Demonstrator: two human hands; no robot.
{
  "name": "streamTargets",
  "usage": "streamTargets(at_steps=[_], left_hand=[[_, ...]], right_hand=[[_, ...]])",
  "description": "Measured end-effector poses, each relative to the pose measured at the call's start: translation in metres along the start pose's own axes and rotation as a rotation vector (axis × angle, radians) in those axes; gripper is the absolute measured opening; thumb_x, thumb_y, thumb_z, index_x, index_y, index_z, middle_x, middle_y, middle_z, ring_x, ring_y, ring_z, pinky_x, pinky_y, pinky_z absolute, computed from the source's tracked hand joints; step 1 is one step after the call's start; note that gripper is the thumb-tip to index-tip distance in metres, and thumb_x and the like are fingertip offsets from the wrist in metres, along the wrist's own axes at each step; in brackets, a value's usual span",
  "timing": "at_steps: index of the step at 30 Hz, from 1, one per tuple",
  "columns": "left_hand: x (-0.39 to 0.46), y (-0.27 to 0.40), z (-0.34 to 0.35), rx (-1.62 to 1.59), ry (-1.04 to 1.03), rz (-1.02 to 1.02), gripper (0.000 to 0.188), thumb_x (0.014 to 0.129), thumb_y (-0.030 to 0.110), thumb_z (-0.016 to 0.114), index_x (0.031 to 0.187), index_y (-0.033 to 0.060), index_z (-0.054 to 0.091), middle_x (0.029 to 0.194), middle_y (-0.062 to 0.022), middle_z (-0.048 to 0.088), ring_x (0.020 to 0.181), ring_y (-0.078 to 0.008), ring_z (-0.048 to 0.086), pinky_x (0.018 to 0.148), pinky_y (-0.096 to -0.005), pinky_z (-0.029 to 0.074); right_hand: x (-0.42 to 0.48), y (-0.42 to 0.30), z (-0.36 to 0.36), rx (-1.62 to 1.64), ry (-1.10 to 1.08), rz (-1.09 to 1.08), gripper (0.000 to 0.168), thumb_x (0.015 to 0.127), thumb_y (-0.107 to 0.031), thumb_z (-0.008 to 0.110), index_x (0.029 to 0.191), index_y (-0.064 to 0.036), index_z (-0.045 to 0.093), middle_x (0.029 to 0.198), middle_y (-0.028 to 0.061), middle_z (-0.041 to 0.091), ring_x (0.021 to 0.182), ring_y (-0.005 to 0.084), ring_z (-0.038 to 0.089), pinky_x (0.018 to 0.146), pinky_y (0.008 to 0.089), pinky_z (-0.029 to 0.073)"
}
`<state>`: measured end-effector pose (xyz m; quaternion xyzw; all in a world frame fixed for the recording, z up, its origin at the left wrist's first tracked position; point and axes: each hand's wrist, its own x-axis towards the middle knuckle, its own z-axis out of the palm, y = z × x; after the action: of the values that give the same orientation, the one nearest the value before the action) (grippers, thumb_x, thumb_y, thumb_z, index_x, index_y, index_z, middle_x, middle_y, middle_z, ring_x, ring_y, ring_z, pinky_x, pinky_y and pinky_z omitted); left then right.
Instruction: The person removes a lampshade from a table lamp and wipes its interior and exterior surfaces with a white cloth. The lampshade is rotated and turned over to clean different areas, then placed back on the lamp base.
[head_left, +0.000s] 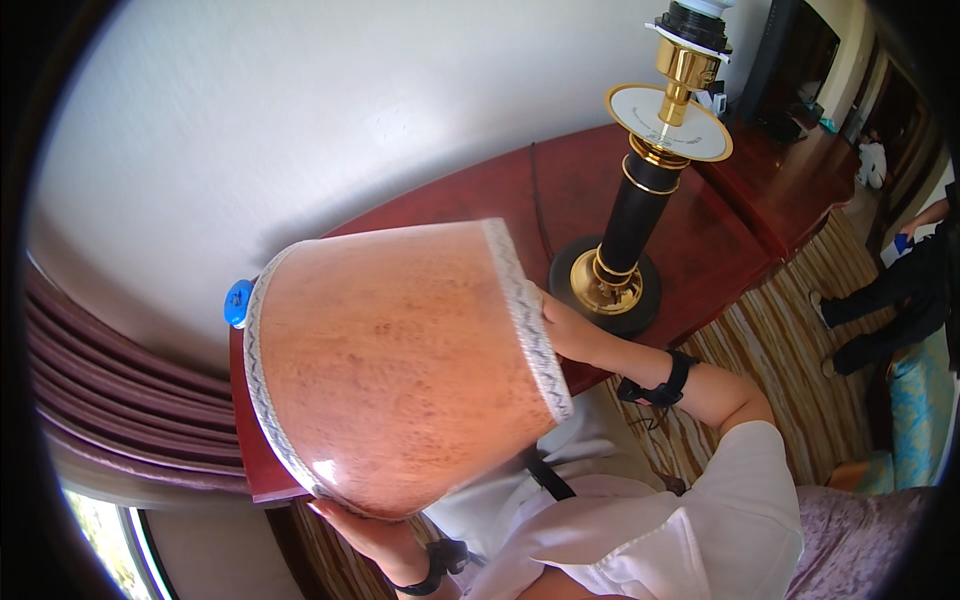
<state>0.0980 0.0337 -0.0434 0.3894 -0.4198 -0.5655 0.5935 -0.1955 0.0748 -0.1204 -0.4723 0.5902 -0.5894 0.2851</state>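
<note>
An orange-brown, marbled lampshade with patterned grey trim on both rims lies tilted on its side between my hands. My left hand grips its wider rim from below at the lower left, with the fingertips partly hidden under the shade. At the narrower rim, my right hand takes hold from the right; most of its fingers are hidden by the shade. Just beyond that hand, a black and gold table lamp base stands upright without a shade. It carries a white disc with a gold edge below the socket.
The lamp stands on a red-brown wooden desk against a pale wall. A blue-lidded item is at the left end, near purple curtains. A dark cord crosses the desktop. At right are a television and a standing person.
</note>
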Motion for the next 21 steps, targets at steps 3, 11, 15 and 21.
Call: streamTargets(at_steps=[3,11,15,21], left_hand=[[-0.009,-0.010,-0.007,-0.031,-0.083,0.033,0.065,0.095,0.051,0.028,0.142,0.0059,0.023,0.144,-0.0118,0.027,0.131,-0.0288,0.029,0.106,-0.0437,0.028],[-0.012,-0.017,-0.009,0.181,-0.162,0.139,0.062,0.096,0.050,0.026,0.133,0.0011,0.036,0.134,-0.0139,0.039,0.122,-0.0259,0.040,0.101,-0.0406,0.033],[-0.014,-0.051,-0.027,0.349,-0.215,0.347,0.052,0.098,0.047,0.028,0.111,-0.0015,0.044,0.099,-0.0099,0.046,0.088,-0.0193,0.045,0.077,-0.0335,0.037],[-0.022,-0.051,-0.005,0.426,-0.277,0.485,0.051,0.098,0.047,0.029,0.073,0.0040,0.039,0.065,-0.0005,0.034,0.060,-0.0117,0.033,0.053,-0.0284,0.029]], right_hand=[[-0.002,0.005,-0.004,-0.012,-0.066,0.045,0.037,0.093,-0.020,0.046,0.127,-0.005,0.042,0.106,0.0082,0.057,0.095,0.0148,0.052,0.085,0.0308,0.041],[-0.018,-0.031,-0.008,0.191,-0.124,0.346,0.035,0.093,-0.022,0.048,0.125,-0.007,0.046,0.110,0.0055,0.058,0.097,0.0141,0.054,0.083,0.0293,0.044],[-0.041,-0.035,-0.001,0.441,-0.205,0.461,0.032,0.092,-0.020,0.051,0.121,-0.007,0.050,0.109,0.0056,0.059,0.093,0.0142,0.056,0.078,0.0290,0.047],[-0.080,-0.022,-0.007,0.698,-0.200,0.757,0.027,0.089,-0.021,0.057,0.113,-0.009,0.055,0.104,0.0031,0.060,0.087,0.0122,0.058,0.070,0.0266,0.050]])
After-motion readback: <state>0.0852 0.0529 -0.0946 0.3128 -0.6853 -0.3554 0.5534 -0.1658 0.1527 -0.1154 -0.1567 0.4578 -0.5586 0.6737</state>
